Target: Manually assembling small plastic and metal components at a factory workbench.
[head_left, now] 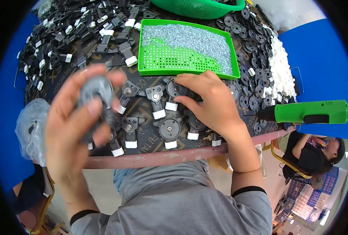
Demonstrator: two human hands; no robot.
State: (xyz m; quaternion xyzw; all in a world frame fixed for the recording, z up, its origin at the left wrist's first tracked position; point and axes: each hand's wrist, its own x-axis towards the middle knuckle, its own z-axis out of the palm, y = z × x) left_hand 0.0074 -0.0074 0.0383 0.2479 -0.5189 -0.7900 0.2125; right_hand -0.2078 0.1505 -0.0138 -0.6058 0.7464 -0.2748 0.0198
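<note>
Head view shows the left hand lifted above the near edge of the table, palm turned to the right, with the fingers and thumb curled around a stack of grey round discs. The picture is blurred here, so I cannot tell how many discs are in the stack. The right hand lies low on the table with the back upward, and its fingertips press on a black bracket with a disc; I cannot tell if the fingers pinch it or only rest on it.

The brackets on the table are black, each with a round grey or black disc on one end and a white cap on the other end. About ten of them lie in two rows between the hands, just before the table edge.

The table has a dark printed top and a reddish rim. Behind the rows stands a green perforated tray full of small silver screws. A pile of black brackets lies at the far left, and black discs with white parts lie at the right. A green power screwdriver hangs at the right side. Blue panels are on both sides, and another person sits lower right.
</note>
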